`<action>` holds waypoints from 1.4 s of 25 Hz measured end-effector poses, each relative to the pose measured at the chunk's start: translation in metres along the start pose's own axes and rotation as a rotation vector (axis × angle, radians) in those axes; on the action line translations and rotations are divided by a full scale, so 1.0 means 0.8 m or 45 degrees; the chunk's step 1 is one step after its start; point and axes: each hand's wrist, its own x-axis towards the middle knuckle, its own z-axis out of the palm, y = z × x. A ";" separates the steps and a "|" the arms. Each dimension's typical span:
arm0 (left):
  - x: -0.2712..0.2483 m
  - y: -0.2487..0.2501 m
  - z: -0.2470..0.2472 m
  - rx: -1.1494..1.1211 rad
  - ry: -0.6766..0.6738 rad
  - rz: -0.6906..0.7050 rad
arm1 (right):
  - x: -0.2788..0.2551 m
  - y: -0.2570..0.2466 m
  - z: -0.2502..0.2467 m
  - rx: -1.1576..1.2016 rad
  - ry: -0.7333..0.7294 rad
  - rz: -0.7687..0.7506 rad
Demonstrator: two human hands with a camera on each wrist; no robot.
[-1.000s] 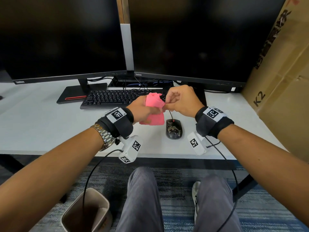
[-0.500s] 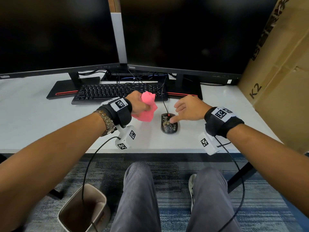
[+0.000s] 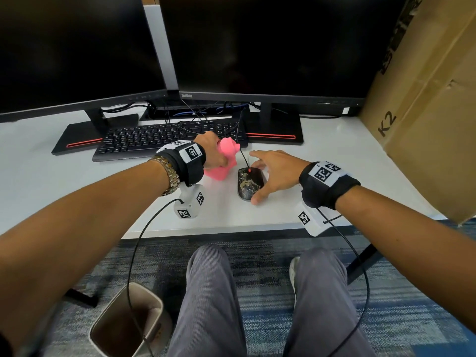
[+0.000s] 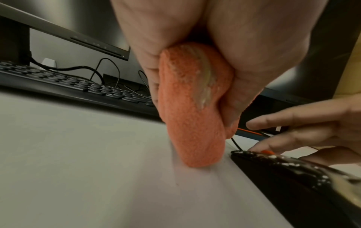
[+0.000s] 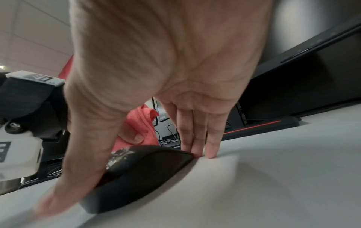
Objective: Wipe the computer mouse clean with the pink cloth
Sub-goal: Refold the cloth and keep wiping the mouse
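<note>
Item one, far left: my left hand [image 3: 213, 153], fingers curled tight round the bunched pink cloth [image 3: 224, 163]. The cloth's lower end touched the white desk [image 3: 51, 181], and the left wrist view showed a pale smear on its fold.

Item two, behind it: a black keyboard [image 3: 154, 140] under two dark monitors [image 3: 257, 47].

Item three, just right of the cloth: the computer mouse [image 3: 248, 184], black, flat on the desk, its top speckled with pale grime, its cable [image 3: 243, 157] running back toward the keyboard.

Item four: my right hand [image 3: 277, 173], spread wide and straddling the mouse, thumb [image 5: 64, 177] along its near side, fingers [image 5: 195, 138] straight with tips at its far edge. I gripped nothing with it.

Item five, far right: a cardboard box [image 3: 425, 112] marked K2.

Item six, floor: a bin [image 3: 123, 328].
</note>
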 end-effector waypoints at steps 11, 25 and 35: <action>0.015 0.024 0.008 0.158 -0.074 0.093 | -0.003 -0.001 -0.002 0.052 -0.007 -0.003; 0.023 0.030 0.025 0.233 -0.128 0.185 | -0.005 -0.003 -0.002 0.062 0.049 -0.053; 0.016 0.024 0.029 0.180 -0.083 0.229 | -0.002 0.000 0.000 0.048 0.036 -0.008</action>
